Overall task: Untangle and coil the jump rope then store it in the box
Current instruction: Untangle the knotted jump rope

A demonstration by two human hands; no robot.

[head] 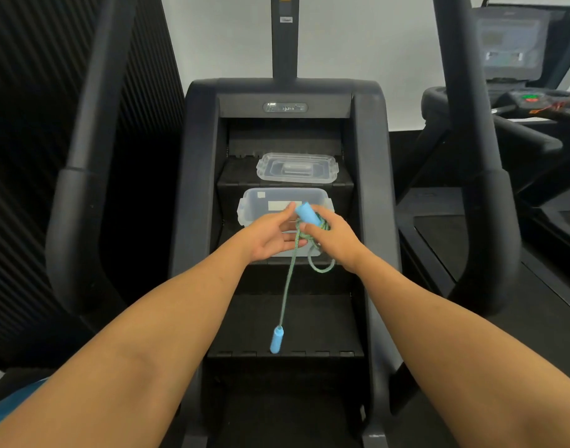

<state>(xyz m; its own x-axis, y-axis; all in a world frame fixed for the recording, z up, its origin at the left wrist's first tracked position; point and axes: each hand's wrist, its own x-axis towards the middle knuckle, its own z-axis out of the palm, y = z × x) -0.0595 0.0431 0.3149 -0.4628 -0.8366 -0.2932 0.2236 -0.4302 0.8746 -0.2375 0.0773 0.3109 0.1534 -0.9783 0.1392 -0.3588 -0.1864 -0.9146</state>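
My right hand (333, 237) grips a light-blue jump rope handle (306, 215) with green rope coils (321, 227) wound around it. My left hand (272, 236) is beside it, fingers spread, with the rope running across its fingertips. One loop (322, 268) droops below the right hand. A straight length of green rope (288, 286) hangs down to the second blue handle (276, 341), which dangles over a lower step. The clear plastic box (254, 205) stands open on a step just behind both hands. Its clear lid (296, 168) lies on the step above.
The box and lid rest on the black steps of a stair-climber machine (285, 108). Thick black handrails (83, 156) rise on both sides. A treadmill console (536, 98) stands at the right. A dark ribbed wall is at the left.
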